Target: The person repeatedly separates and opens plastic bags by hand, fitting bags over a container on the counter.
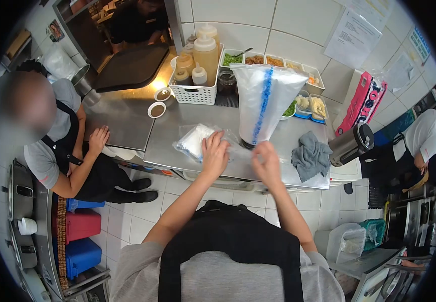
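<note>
My left hand [215,155] lies with fingers stretched out on a clear plastic bag [194,141] with something white inside, on the steel counter. To its right, my right hand [267,163] is closed, fingertips curled in, slightly smeared by motion. A thin see-through edge of plastic seems to run between the hands; what the right fingers hold I cannot make out. Just behind the right hand stands a tall white plastic bag [264,100] with a blue printed stripe, on a dark base. A crumpled grey cloth [310,156] lies to the right.
A white basket of sauce bottles [194,94], two small sauce cups [156,109] and a dark tray [132,67] are at the back left. Topping containers [274,61] line the wall. A metal canister [351,143] stands right. A person [72,131] leans at the counter's left; another [404,146] stands far right.
</note>
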A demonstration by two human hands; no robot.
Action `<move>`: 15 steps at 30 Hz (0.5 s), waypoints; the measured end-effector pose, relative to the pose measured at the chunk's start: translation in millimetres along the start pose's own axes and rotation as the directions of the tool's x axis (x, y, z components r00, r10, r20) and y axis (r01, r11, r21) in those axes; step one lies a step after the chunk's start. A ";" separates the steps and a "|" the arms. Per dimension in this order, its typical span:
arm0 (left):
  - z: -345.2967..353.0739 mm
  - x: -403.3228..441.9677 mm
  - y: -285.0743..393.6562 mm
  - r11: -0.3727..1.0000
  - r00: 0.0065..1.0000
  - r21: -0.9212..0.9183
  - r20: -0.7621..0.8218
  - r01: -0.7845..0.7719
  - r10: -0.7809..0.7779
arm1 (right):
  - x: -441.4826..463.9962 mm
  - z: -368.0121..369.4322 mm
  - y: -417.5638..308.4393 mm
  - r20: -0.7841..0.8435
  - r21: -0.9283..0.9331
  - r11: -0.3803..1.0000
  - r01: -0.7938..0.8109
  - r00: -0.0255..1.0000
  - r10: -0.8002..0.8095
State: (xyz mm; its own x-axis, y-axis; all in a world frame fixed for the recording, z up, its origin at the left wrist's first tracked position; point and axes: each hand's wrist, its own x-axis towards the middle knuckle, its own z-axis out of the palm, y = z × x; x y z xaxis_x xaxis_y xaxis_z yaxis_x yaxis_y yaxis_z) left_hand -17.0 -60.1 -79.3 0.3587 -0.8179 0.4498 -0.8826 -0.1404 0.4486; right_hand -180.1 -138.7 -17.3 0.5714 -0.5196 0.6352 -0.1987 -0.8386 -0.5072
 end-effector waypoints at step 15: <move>-115.6 44.6 104.4 0.567 0.981 -0.823 0.078 -0.037 0.177 | 58.3 -83.3 -33.6 0.484 0.358 0.794 -0.491 0.825 0.292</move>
State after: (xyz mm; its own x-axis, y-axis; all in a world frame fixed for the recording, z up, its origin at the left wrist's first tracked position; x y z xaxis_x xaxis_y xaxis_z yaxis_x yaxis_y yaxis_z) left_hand -58.0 -46.8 76.8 0.1719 -0.8709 0.4604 -0.2631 0.4098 0.8734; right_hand -206.4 -154.4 85.3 0.7987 -0.5944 0.0939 -0.1538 -0.3524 -0.9231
